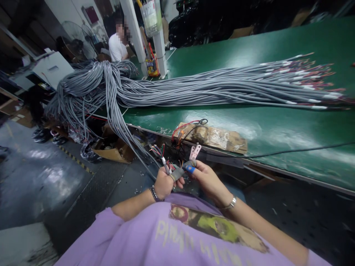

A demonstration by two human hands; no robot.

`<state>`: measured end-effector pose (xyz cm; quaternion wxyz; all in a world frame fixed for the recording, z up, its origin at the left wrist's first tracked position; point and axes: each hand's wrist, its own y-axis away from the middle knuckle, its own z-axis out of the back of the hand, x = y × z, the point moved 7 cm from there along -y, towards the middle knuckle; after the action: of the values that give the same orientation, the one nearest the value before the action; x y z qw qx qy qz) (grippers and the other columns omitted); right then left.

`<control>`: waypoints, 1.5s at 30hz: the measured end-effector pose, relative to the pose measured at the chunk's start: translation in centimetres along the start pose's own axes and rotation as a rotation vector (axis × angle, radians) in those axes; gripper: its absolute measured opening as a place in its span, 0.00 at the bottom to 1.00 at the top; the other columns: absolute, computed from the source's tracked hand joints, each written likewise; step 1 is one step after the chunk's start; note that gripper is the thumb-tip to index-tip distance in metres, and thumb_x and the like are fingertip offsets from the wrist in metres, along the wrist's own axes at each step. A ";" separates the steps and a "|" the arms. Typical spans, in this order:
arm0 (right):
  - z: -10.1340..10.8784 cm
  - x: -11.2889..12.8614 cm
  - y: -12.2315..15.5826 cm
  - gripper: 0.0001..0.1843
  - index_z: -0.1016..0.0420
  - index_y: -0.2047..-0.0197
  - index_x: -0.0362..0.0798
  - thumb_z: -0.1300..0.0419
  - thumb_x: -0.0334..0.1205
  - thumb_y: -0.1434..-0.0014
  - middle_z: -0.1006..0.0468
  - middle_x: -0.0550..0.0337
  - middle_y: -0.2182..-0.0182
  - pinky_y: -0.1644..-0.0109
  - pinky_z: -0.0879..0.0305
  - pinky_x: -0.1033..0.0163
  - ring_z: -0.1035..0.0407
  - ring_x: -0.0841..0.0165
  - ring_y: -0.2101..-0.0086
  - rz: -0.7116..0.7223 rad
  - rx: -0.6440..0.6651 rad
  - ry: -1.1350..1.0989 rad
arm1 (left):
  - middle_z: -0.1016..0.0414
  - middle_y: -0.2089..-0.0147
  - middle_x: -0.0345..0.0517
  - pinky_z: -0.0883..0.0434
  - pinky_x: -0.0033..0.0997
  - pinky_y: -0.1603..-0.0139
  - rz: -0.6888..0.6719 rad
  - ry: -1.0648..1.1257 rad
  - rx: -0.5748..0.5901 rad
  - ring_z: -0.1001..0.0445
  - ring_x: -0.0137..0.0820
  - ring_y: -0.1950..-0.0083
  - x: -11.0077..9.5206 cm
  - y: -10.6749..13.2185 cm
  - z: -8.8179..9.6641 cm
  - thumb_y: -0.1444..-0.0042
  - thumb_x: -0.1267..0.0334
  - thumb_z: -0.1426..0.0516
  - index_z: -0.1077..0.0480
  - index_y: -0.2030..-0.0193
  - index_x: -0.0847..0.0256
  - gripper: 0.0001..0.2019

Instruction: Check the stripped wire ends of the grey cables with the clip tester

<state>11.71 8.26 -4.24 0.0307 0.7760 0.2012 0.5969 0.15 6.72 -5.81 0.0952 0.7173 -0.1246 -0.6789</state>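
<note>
My left hand (164, 183) is closed around the end of a grey cable (130, 142), whose stripped coloured wires (157, 150) fan out above my fist. My right hand (206, 178) is closed on a small pink-handled tool (195, 151), held just right of the wire ends. Grey and blue tape wraps my fingertips. The two hands almost touch in front of my purple shirt, below the edge of the green table (277, 125).
A large bundle of grey cables (194, 87) lies across the green table and spills off its left end toward boxes on the floor. A taped cardboard pad (222, 137) with red and black wires sits at the table edge. A person in white (118, 46) sits far back.
</note>
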 end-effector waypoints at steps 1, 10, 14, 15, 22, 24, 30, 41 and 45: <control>-0.1 0.2 0.0 0.23 0.32 0.75 0.49 0.33 0.60 0.60 0.33 0.66 0.84 0.74 0.46 0.64 0.43 0.72 0.80 0.002 0.018 0.011 | 0.29 0.84 0.45 0.45 0.22 0.85 0.001 -0.011 0.011 0.33 0.25 0.85 0.1 0.0 0.0 0.57 0.39 0.39 0.34 0.83 0.62 0.25; -0.6 0.4 0.1 0.25 0.33 0.76 0.49 0.33 0.62 0.62 0.32 0.65 0.85 0.75 0.45 0.63 0.43 0.72 0.81 -0.008 0.037 0.019 | 0.28 0.83 0.45 0.43 0.23 0.85 0.014 -0.034 0.041 0.33 0.25 0.85 0.3 0.1 -0.3 0.57 0.40 0.38 0.34 0.82 0.62 0.25; -0.1 0.1 0.2 0.26 0.34 0.78 0.50 0.33 0.63 0.63 0.33 0.65 0.84 0.75 0.45 0.63 0.45 0.73 0.80 0.019 -0.036 0.004 | 0.29 0.83 0.45 0.45 0.23 0.85 -0.005 -0.003 -0.033 0.33 0.25 0.85 0.3 -0.1 0.0 0.57 0.40 0.38 0.33 0.81 0.63 0.24; -0.2 0.1 0.3 0.26 0.34 0.78 0.50 0.32 0.63 0.63 0.34 0.65 0.84 0.75 0.46 0.63 0.46 0.73 0.81 0.024 -0.041 0.001 | 0.28 0.83 0.44 0.45 0.22 0.85 -0.002 0.007 -0.054 0.33 0.25 0.85 0.3 -0.1 0.0 0.58 0.40 0.38 0.33 0.81 0.63 0.24; -0.9 -0.1 0.3 0.25 0.36 0.76 0.50 0.31 0.60 0.61 0.32 0.66 0.86 0.77 0.48 0.65 0.43 0.73 0.83 0.004 0.024 -0.120 | 0.29 0.84 0.43 0.46 0.22 0.86 0.020 0.035 -0.071 0.34 0.24 0.86 -0.3 0.2 0.0 0.60 0.40 0.38 0.35 0.81 0.62 0.24; -1.4 -0.3 0.3 0.24 0.36 0.75 0.50 0.32 0.60 0.59 0.31 0.66 0.87 0.77 0.45 0.64 0.39 0.71 0.84 -0.019 0.107 -0.137 | 0.30 0.85 0.42 0.45 0.22 0.85 0.038 -0.014 0.032 0.35 0.23 0.86 -0.3 0.4 -0.5 0.59 0.40 0.37 0.34 0.82 0.62 0.24; -1.0 -0.3 0.3 0.25 0.37 0.76 0.50 0.31 0.60 0.61 0.33 0.67 0.88 0.77 0.45 0.64 0.41 0.72 0.85 -0.026 0.053 -0.084 | 0.29 0.84 0.44 0.44 0.23 0.85 0.038 -0.027 0.083 0.35 0.25 0.86 0.0 0.4 -0.7 0.60 0.40 0.37 0.33 0.83 0.62 0.25; -0.4 -0.2 -0.1 0.22 0.32 0.74 0.48 0.32 0.58 0.59 0.30 0.66 0.85 0.75 0.46 0.64 0.40 0.72 0.81 -0.014 0.061 -0.013 | 0.30 0.85 0.43 0.47 0.22 0.86 0.033 0.023 -0.039 0.34 0.24 0.86 0.1 0.1 0.0 0.61 0.40 0.38 0.35 0.82 0.61 0.24; -1.2 0.3 -0.1 0.21 0.34 0.74 0.49 0.34 0.57 0.55 0.28 0.64 0.85 0.73 0.43 0.63 0.36 0.69 0.81 -0.034 0.178 0.008 | 0.29 0.84 0.44 0.45 0.23 0.86 0.029 -0.011 0.027 0.35 0.24 0.86 0.5 0.2 -0.3 0.59 0.40 0.37 0.35 0.83 0.62 0.25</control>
<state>10.59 8.25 -3.61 -0.0292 0.7697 0.2670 0.5792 0.44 6.37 -6.16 0.0944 0.7131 -0.1447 -0.6794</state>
